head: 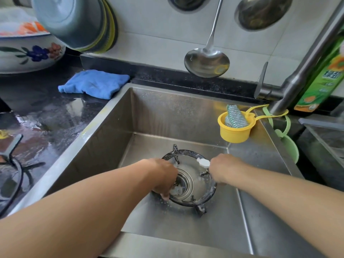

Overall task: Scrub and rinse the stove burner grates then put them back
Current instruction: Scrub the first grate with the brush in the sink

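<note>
Both hands (163,175) on sink-bottom grate (188,151)

A blue cloth (95,83) is lying folded on the wet black countertop (42,112), just beside the sink's back-left corner. A steel ladle (206,61) is hanging against the tiled wall (149,38). A yellow cup (235,129) is hanging inside the sink's right corner, holding a metallic scourer (235,116). A green detergent bottle (322,79) is standing behind the faucet (305,67). A floral bowl (28,56) is sitting at far left.
</note>
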`<move>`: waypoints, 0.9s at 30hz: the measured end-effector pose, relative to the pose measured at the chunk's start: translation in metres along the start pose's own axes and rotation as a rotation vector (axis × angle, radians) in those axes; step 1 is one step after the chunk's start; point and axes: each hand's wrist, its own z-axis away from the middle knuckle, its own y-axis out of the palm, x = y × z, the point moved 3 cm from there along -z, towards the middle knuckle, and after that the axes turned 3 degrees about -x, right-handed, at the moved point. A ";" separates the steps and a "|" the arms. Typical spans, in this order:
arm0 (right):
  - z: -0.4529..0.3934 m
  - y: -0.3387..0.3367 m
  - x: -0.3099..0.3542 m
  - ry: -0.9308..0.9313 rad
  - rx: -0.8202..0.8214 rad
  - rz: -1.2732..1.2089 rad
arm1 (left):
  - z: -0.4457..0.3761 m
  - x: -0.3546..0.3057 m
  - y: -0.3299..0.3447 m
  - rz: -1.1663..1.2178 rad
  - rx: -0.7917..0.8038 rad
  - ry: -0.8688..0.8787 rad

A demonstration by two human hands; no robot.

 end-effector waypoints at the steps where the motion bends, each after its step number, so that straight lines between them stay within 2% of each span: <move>1: 0.001 0.001 0.006 -0.093 0.022 0.046 | 0.000 0.000 0.000 0.000 0.002 0.002; 4: 0.009 0.001 0.020 -0.187 0.113 0.006 | 0.002 -0.001 -0.001 -0.011 0.003 0.005; 8: 0.015 -0.028 -0.024 -0.052 0.040 -0.125 | 0.000 -0.001 -0.002 0.004 0.010 -0.002; 11: 0.023 -0.023 -0.028 -0.015 0.097 -0.185 | 0.000 0.000 0.000 0.013 0.007 -0.010; 16: 0.029 -0.009 -0.028 -0.081 0.243 -0.023 | -0.001 0.001 0.001 0.010 0.013 -0.013; 22: 0.025 -0.009 -0.027 -0.055 0.187 -0.165 | 0.001 0.000 0.000 0.023 0.008 -0.020; 25: 0.030 -0.004 -0.017 -0.046 0.294 -0.275 | 0.002 -0.001 0.000 0.012 0.018 -0.018; 27: 0.034 -0.009 -0.015 -0.067 0.337 -0.251 | 0.002 -0.001 0.000 0.005 0.022 -0.017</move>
